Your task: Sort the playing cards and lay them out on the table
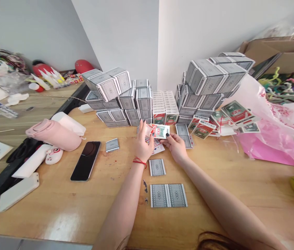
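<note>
Between my two hands is a green-and-red playing card box [160, 131], above the table in front of the card stacks. My left hand [144, 144], with a red string at its wrist, grips the box's left end. The thumb of my right hand [175, 146] presses on the other end, its fingers partly hidden underneath. Below the box lie some loose playing cards [158, 147], partly covered. Nearer to me, one patterned card back [157, 167] lies alone, and a pair of patterned card backs [168, 195] lies side by side.
Patterned card blocks rise in a left stack [118, 100] and a right stack [205, 86], with rows of card boxes [165, 107] between. More card boxes [236, 113] lie by a plastic bag [271, 118]. A phone [86, 160] and a pink bottle [54, 134] are on the left.
</note>
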Tool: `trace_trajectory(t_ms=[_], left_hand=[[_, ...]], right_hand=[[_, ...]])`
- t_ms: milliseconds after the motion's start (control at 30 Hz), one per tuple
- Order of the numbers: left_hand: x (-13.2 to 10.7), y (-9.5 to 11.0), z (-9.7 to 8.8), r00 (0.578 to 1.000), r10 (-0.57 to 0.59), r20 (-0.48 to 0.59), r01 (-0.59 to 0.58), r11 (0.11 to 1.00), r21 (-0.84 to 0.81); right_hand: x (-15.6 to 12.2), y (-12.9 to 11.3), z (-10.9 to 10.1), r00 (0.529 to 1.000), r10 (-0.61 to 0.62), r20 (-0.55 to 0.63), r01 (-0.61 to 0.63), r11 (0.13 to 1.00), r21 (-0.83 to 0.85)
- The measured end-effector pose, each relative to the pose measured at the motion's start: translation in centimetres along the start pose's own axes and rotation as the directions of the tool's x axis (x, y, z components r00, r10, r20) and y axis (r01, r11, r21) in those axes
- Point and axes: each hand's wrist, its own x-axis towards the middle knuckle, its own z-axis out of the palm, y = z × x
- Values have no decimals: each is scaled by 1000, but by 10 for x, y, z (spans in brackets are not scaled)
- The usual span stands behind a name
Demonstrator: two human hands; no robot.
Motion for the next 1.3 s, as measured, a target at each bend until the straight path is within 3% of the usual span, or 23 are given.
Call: trace_trajectory(t_ms=[167,533,767,900,1033,1300], left_hand=[[-3,-6,3,996,-84,19,84,996,-24],[0,-11,3,999,19,46,-19,1000,7],[-1,-14,2,992,-104,70,114,982,-150],[2,-14,-1,961,-268,63,273,894,-356],[5,-19,-1,912,-393,117,385,725,-571],[6,-25,2,768,-573,287,603,495,-626]], right_hand=[[2,2,-2,1000,3,-8,-3,1000,0],[1,3,-2,999,-21,-25,21,1000,2],[2,4,-3,1000,-22,-13,22,1000,-18],[2,4,-3,1000,-12,-5,12,1000,-24],[1,2,-3,1000,-3,8,3,1000,-30],[1,2,-4,999,-5,42,7,1000,-30]])
